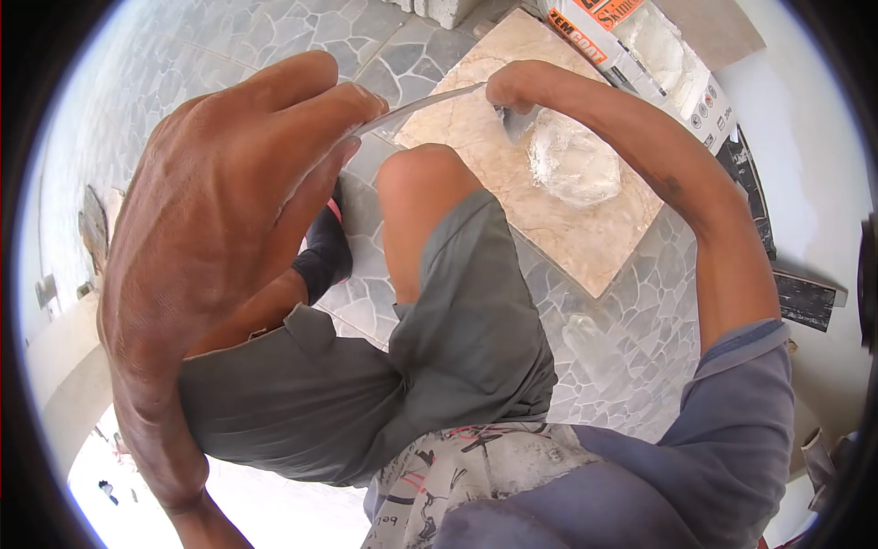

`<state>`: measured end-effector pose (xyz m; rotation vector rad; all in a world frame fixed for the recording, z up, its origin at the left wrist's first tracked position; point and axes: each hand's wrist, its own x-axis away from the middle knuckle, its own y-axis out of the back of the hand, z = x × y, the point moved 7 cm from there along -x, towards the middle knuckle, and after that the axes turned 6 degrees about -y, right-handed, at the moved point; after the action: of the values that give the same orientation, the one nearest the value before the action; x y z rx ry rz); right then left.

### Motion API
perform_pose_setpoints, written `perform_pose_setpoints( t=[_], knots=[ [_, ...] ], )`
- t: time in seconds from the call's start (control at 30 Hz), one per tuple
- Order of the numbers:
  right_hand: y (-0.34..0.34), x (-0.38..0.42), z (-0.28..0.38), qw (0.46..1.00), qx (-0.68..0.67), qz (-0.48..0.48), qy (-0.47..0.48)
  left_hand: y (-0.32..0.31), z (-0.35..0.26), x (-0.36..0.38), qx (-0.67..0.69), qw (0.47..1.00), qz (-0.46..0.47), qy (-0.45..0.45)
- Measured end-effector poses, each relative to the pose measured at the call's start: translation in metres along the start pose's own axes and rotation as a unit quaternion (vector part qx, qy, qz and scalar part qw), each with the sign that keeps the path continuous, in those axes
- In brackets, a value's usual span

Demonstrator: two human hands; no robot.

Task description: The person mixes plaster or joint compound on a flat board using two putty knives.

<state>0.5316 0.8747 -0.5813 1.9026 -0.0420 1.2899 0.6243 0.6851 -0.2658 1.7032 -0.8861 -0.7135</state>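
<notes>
White plaster (pixel 574 169) sits heaped on the beige tile (pixel 549 229), toward its far edge, with the bag (pixel 640 55) just beyond the far corner. My left hand (pixel 229 210) pinches one end of a thin flat blade (pixel 430 102); my right hand (pixel 514 87) is clenched on the other end, above the tile's near-left edge. I'd judge it best to keep the blade level and both grips firm, scraping evenly so nothing drips onto my knee (pixel 425 183).
</notes>
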Motion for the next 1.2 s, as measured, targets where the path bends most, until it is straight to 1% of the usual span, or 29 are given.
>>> perform_pose_setpoints(
  t=[0.1,0.23,0.33,0.43,0.53,0.63,0.83,0.93,1.03,1.13,1.2],
  knots=[
    [-0.019,-0.008,0.017,0.997,0.043,0.057,0.010,0.000,0.003,0.005,0.004,1.000,-0.022,-0.008],
    [-0.046,-0.039,0.022,0.997,0.036,0.063,0.022,0.001,0.004,0.006,-0.003,1.000,-0.017,-0.015],
    [-0.039,-0.033,0.027,0.996,0.044,0.065,0.029,0.000,0.004,0.005,-0.009,1.000,-0.010,-0.026],
    [-0.031,-0.018,0.029,0.997,0.037,0.061,0.041,0.000,0.003,0.006,-0.012,0.999,-0.014,-0.026],
    [-0.023,0.012,0.029,0.996,0.044,0.072,0.032,0.000,0.002,0.006,-0.006,1.000,-0.014,-0.018],
    [-0.013,0.052,0.029,0.998,0.027,0.036,0.040,0.002,0.002,0.001,-0.007,1.000,-0.008,-0.009],
    [-0.045,0.117,0.000,0.994,-0.106,-0.028,-0.003,-0.001,0.000,-0.003,0.003,1.000,0.007,-0.015],
    [-0.058,0.146,-0.011,0.984,-0.162,-0.026,-0.071,-0.003,0.001,-0.004,-0.006,1.000,-0.001,-0.013],
    [-0.078,0.158,-0.021,0.977,-0.165,-0.009,-0.133,-0.003,0.000,-0.007,-0.001,1.000,-0.010,-0.016],
    [-0.075,0.172,-0.030,0.969,-0.198,-0.038,-0.141,-0.004,-0.001,-0.012,0.013,1.000,-0.004,-0.020],
    [-0.078,0.172,-0.058,0.951,-0.239,-0.090,-0.174,-0.006,-0.003,-0.013,0.018,1.000,-0.001,-0.017]
  ],
)
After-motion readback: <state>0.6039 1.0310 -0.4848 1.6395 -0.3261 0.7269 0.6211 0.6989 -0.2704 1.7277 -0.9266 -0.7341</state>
